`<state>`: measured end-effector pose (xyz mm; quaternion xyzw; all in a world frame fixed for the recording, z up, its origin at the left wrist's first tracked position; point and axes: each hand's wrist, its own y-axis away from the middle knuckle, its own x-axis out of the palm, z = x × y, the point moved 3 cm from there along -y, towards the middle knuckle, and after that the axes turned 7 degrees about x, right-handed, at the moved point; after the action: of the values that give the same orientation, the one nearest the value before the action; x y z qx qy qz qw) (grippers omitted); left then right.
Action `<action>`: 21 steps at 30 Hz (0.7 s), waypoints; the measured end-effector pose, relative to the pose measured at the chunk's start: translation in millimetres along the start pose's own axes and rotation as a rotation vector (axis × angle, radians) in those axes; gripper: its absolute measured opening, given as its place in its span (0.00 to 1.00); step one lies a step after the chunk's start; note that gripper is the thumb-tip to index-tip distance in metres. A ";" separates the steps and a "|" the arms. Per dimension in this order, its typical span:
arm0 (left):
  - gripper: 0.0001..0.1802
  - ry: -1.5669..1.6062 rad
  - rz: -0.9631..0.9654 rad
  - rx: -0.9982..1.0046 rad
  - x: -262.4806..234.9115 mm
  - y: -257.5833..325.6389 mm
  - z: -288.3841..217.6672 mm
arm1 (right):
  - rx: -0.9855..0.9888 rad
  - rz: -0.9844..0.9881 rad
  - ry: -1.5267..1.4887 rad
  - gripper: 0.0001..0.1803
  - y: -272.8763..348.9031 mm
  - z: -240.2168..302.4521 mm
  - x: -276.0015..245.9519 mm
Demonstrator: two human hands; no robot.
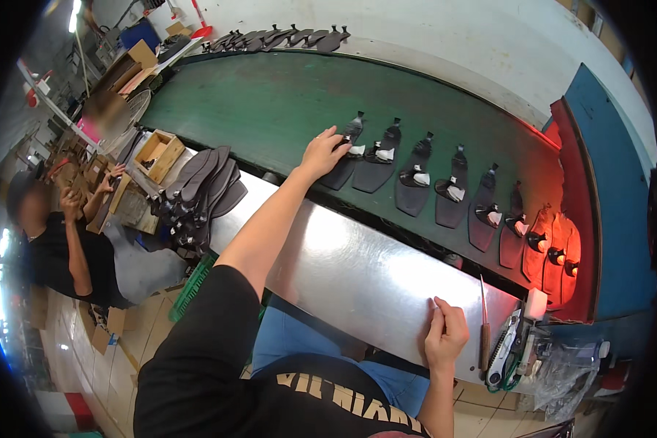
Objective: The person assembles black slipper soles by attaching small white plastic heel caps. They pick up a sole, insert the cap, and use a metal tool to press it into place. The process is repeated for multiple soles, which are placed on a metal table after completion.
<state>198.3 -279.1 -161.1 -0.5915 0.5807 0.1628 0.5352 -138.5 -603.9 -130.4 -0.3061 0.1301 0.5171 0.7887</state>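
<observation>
My left hand (320, 155) reaches over the green conveyor belt (270, 95), its fingers closed at the strap of the leftmost dark sandal (334, 177). White wadding shows beside the fingertips, and part of that sandal is hidden. To its right, several similar sandals (376, 175) stand in a slanting row, most with white wadding in the strap. My right hand (445, 334) is over the shiny metal table (343, 252), thumb and forefinger pressed together; anything between them is too small to make out.
Red light glows on sandals (558, 255) at the blue machine housing (609, 197). An awl (485, 336) and a utility knife (502, 358) lie right of my right hand. Dark sandals (197, 190) are piled left, near a wooden box (158, 155). A co-worker (73, 241) sits at left.
</observation>
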 end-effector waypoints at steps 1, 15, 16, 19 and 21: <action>0.23 0.066 -0.024 0.034 -0.6 2.1 -6.4 | 0.023 -0.002 0.006 0.09 0.1 -0.3 -2.3; 0.12 0.758 -0.626 -0.135 -53.5 35.2 -31.8 | 0.142 -0.004 -0.122 0.09 3.9 6.1 -7.0; 0.12 0.928 -0.565 -0.194 -67.1 41.7 -58.9 | 0.181 0.005 -0.189 0.08 13.0 -3.4 -8.8; 0.12 1.211 -0.330 -0.324 -103.7 94.3 -147.3 | 0.353 0.197 -0.722 0.08 35.1 16.6 10.5; 0.11 1.250 -0.023 -0.592 -119.0 151.5 -187.2 | 0.323 0.295 -1.180 0.14 27.1 46.2 28.4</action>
<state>-44.9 -334.6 -61.4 -0.7016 0.7050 -0.0625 -0.0823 -155.6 -546.9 -118.7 0.1748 -0.2097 0.6760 0.6844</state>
